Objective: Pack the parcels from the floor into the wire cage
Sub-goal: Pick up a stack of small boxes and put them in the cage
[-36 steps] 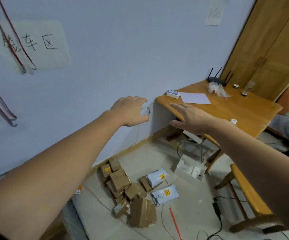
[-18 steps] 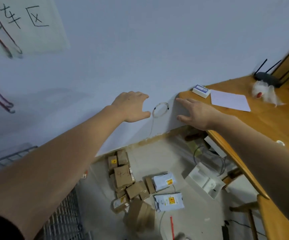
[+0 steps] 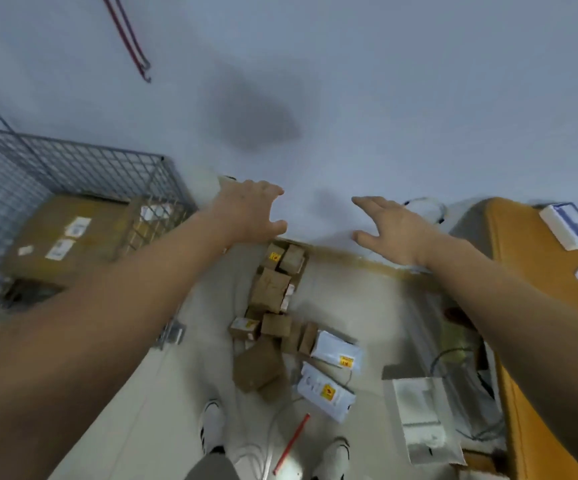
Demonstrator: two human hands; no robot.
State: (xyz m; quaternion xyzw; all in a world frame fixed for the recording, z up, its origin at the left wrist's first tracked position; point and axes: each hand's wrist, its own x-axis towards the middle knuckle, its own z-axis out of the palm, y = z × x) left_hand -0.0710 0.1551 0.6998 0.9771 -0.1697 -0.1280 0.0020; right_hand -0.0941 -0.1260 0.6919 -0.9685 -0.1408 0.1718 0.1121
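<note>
The cage (image 3: 72, 174) stood at the left by the wall and already held a big brown box (image 3: 62, 233), so some packing looked done; most seemed left, for a heap of small parcels (image 3: 273, 306) and two white bags (image 3: 332, 372) lay on the floor between the cage and the desk (image 3: 537, 271). The left hand (image 3: 249, 213) hung above the heap, fingers spread and slightly curled, grasping nothing; the right hand (image 3: 395, 226) was likewise stretched out, fingers straight, empty, touching nothing.
</note>
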